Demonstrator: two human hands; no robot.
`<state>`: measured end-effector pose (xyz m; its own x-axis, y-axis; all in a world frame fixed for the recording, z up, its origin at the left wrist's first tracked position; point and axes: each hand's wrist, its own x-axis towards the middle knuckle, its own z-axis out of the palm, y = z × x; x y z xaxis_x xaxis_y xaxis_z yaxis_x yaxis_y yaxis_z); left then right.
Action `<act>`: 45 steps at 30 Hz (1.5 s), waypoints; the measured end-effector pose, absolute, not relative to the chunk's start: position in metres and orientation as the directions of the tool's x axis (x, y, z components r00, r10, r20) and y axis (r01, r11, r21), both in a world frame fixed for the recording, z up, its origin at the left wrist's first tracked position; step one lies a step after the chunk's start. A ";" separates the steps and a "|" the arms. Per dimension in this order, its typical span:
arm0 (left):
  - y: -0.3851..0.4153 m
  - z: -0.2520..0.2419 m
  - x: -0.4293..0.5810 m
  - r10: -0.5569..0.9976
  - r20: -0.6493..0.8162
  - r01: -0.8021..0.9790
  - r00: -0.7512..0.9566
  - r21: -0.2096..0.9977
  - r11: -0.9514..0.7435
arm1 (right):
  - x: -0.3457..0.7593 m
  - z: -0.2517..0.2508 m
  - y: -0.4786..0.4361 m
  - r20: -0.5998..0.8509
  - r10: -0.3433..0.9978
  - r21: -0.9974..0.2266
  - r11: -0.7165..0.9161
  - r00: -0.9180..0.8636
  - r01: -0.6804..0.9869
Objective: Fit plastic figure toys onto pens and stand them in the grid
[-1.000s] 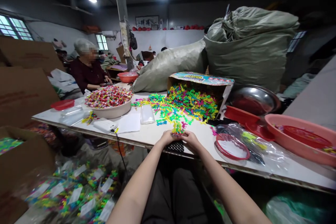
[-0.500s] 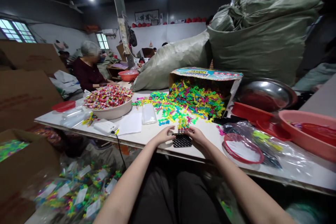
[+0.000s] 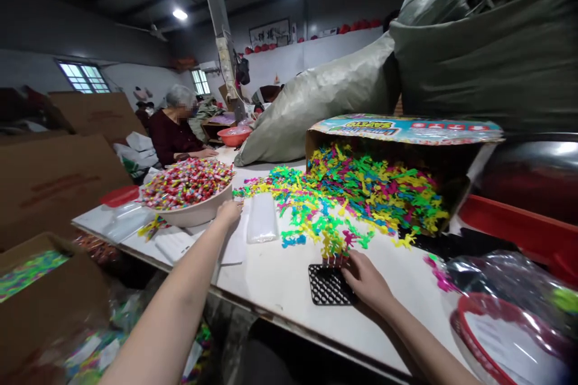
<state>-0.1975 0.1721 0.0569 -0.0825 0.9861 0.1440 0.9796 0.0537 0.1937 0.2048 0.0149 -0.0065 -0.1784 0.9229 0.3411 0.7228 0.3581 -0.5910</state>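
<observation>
White tabletop (image 3: 275, 280) runs across the view, with a silvery-green sack (image 3: 325, 96) slumped on its far side. Nearer stands a printed cardboard box (image 3: 406, 127), lying on its side, its open mouth full of bright toy figures (image 3: 379, 186) that spill out across the table. Because nothing blocks that mouth, a knock could bring more of them sliding down towards the work.

To the left sits a pale tub (image 3: 198, 215) heaped above its rim with small colourful pieces (image 3: 192, 183); a bump from the wrist could tip some off the heap. The left hand (image 3: 229, 212) is just beside the tub, over a sheet of paper (image 3: 235, 246); its fingertips are hidden, so I cannot tell whether they pinch anything. A clear packet (image 3: 262, 219) lies to the right of it.

The right hand (image 3: 368, 280) is at the right edge of a black grid tray (image 3: 329, 286), thumb and fingers apart around the corner; whether they grip is unclear. Along the tray's far edge, a cluster of upright figures (image 3: 333, 243) stands on thin pale stems. They look top-heavy, so a nudge from the fingers, or a jolt to the tray, could make them lean or topple.
</observation>
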 end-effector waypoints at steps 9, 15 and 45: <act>0.222 0.039 -0.187 0.981 0.068 0.974 -0.183 0.147 0.172 | 0.210 -0.019 0.020 0.361 0.921 -0.597 0.349 -0.146 0.722; 0.215 0.039 -0.182 0.966 0.152 0.965 -0.209 0.194 0.178 | 0.208 -0.012 0.017 0.349 0.922 -0.585 0.353 -0.166 0.731; 0.104 0.104 -0.088 0.826 0.495 0.675 -0.271 0.709 -0.204 | 0.214 -0.002 0.016 0.280 0.960 -0.872 0.251 0.007 0.419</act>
<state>-0.0885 0.1039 0.1037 -0.2708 0.8255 0.4952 0.6748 -0.2040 0.7092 0.2141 0.0158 -0.0018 0.0069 0.9600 0.2800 0.4192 0.2515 -0.8724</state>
